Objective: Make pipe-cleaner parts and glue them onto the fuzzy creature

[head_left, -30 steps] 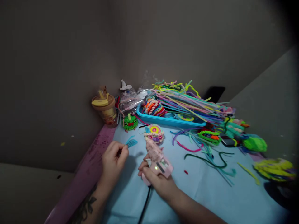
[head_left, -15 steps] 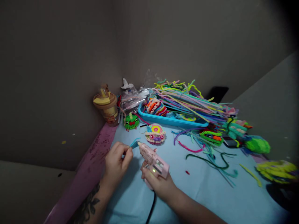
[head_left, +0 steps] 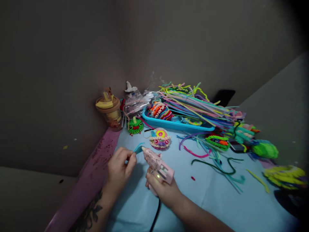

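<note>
My left hand (head_left: 120, 169) pinches a small blue pipe-cleaner piece (head_left: 138, 148) over the light blue table cover (head_left: 212, 199). My right hand (head_left: 162, 190) grips a pink glue gun (head_left: 158, 163) with a lit green lamp and a black cord. The gun's nozzle touches the blue piece. Just beyond lies a round pink, yellow and cream pipe-cleaner figure (head_left: 159, 138).
A blue tray (head_left: 177, 125) at the back carries a heap of coloured pipe cleaners (head_left: 195, 103). A green figure (head_left: 135, 125), a yellow-lidded cup (head_left: 109, 111) and clear plastic bags stand at the back left. Loose pipe cleaners and green and yellow bundles (head_left: 265, 149) lie at the right.
The glue gun swung left and its nozzle came up against the blue piece in my left hand. In the last half second hardly anything moved.
</note>
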A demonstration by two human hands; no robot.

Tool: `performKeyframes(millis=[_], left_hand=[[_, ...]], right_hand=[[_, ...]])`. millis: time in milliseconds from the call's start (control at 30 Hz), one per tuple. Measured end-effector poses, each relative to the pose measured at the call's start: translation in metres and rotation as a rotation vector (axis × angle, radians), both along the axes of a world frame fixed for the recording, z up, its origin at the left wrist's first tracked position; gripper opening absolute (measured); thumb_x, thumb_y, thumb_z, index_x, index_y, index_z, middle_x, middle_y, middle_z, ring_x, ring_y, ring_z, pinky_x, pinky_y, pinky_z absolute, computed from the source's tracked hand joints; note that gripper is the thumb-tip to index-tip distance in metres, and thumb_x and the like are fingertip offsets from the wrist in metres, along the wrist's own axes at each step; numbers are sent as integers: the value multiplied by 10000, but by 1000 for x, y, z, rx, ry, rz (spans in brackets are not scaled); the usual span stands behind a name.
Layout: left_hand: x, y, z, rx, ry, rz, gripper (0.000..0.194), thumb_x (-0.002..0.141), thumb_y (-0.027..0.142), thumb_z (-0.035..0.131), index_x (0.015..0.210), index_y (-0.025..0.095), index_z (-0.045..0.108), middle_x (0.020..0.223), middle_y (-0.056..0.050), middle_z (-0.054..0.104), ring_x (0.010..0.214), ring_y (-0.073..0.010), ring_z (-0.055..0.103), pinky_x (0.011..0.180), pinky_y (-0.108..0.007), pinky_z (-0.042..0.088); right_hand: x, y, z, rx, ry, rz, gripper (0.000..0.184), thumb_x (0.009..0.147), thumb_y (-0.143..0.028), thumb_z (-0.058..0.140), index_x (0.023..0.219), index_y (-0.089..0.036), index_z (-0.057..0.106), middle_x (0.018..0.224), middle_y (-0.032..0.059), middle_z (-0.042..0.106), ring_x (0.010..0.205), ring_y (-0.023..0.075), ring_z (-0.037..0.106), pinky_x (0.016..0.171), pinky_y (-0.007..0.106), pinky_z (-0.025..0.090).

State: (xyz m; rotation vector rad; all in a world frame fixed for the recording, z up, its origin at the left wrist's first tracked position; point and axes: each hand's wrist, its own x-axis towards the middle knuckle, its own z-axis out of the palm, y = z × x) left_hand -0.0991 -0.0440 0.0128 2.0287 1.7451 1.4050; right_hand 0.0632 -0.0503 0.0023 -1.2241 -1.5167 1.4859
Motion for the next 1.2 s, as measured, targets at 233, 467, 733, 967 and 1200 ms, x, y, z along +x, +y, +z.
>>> performKeyframes(millis=[233,467,733,967,1200], left_hand=[[-1,0,1,3,6,14,162,835,135,518,683,186,540,628,18,512,578,-107,490,529,-219,378],[-2,-1,1,17,9,31,165,841,144,514,685,190,539,626,18,519,584,-111,498,539,-222,386],[-4,-1,1,38,27,37,149,839,142,521,702,189,554,634,15,528,595,-113,510,538,-218,393],[-3,-1,0,48,67,66,147,845,170,516,711,194,572,629,10,556,591,-118,527,544,-224,405],[-15,2,5,134,87,151,112,809,153,546,707,187,577,656,10,557,613,-117,512,568,-232,397]], right_hand=[[1,-1,-1,14,47,-41,229,763,-323,564,594,-170,550,507,-14,554,465,105,501,460,223,416],[0,-1,-2,2,76,-55,210,757,-328,576,621,-169,558,510,-16,560,451,97,487,421,207,393],[1,0,0,-15,27,-19,247,744,-352,561,578,-169,552,502,-10,559,481,113,508,498,242,426],[-1,1,6,-53,45,-9,236,725,-353,565,570,-179,533,491,-19,536,462,113,498,487,245,422],[0,1,-1,-148,230,29,187,699,-348,650,753,-182,583,611,-11,596,559,136,566,557,266,459]])
